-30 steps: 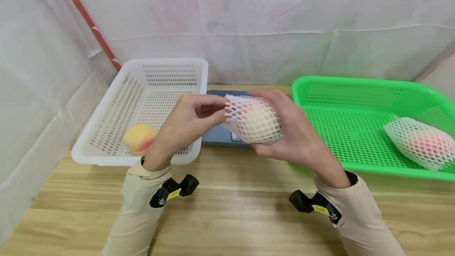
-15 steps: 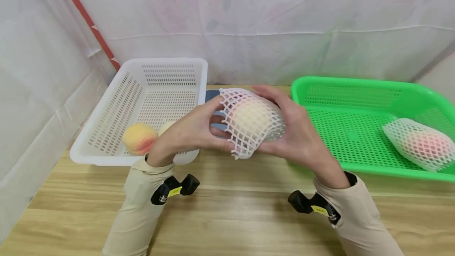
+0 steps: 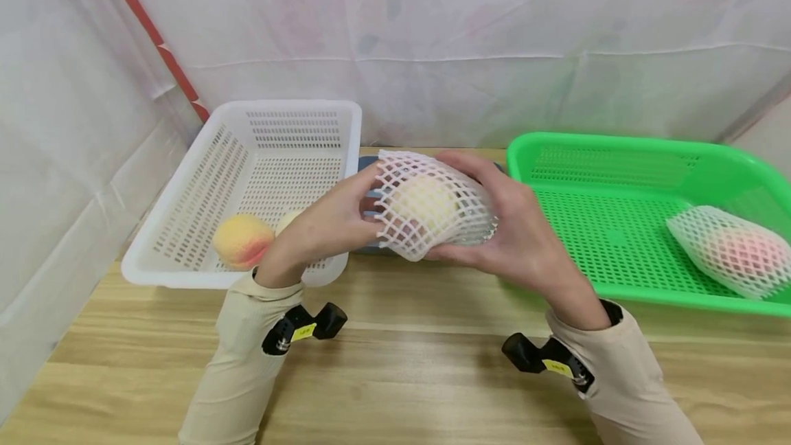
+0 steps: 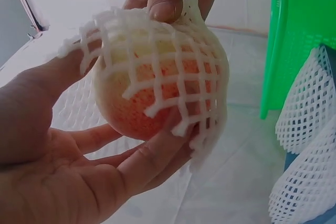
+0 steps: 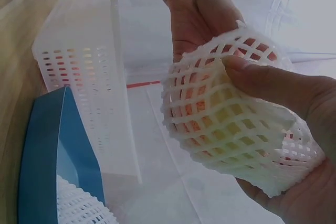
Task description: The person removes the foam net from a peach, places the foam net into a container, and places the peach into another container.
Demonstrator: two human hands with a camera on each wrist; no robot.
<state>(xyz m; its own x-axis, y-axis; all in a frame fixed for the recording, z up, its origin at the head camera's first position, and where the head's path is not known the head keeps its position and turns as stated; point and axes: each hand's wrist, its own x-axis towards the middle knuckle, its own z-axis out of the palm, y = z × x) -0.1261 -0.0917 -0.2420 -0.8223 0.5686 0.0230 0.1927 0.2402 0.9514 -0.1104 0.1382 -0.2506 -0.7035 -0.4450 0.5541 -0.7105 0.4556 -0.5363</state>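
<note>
A yellow and red peach (image 3: 426, 203) sits inside a white foam net sleeve (image 5: 231, 153), held up above the table between both hands. My left hand (image 3: 334, 222) holds the peach at the sleeve's open end. In the left wrist view its fingers curve round the fruit's red underside and the thumb lies under the sleeve's edge. My right hand (image 3: 522, 235) grips the sleeve and the peach from the right, the thumb pressing on the mesh. Behind the hands, a blue tray (image 5: 44, 145) with foam net sleeves (image 4: 304, 166) is mostly hidden in the head view.
At left stands a white basket (image 3: 355, 129) holding a yellow-red peach (image 3: 243, 241) and a paler fruit (image 3: 288, 220), partly covered by my left wrist. A green basket (image 3: 618, 143) at right holds a peach in a foam net sleeve (image 3: 732, 249).
My left hand has gone from pinching the sleeve's edge to holding the peach inside its opening. The sleeve's mouth has spread wider, and the peach has shifted slightly left and turned.
</note>
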